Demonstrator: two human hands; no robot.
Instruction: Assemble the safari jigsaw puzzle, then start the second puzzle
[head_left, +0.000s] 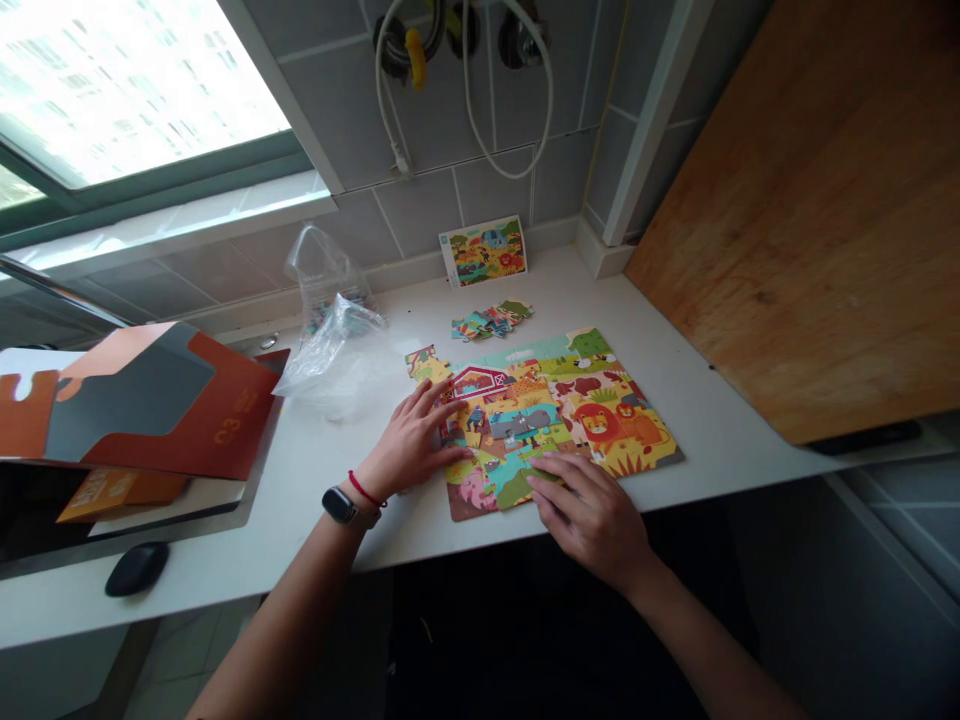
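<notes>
A partly assembled jigsaw puzzle [600,385] with a lion, a barn and other animals lies on the white table in front of me. My left hand [409,440] rests at its left side with the fingers spread, the fingertips on pieces near the red barn. At the near edge, the bent fingers of my right hand [592,515] close on a green and blue puzzle piece [519,478], which seems to lie over the puzzle there. Part of that piece is hidden by my fingers. A separate piece [421,362] sits by the puzzle's upper left corner.
Beyond the puzzle are a pile of loose pieces [493,320] and a picture card [486,252] leaning on the wall. A clear plastic bag [330,345], an orange and grey box [161,390] and a black mouse [137,568] are leftward. A wooden board [817,220] stands at right.
</notes>
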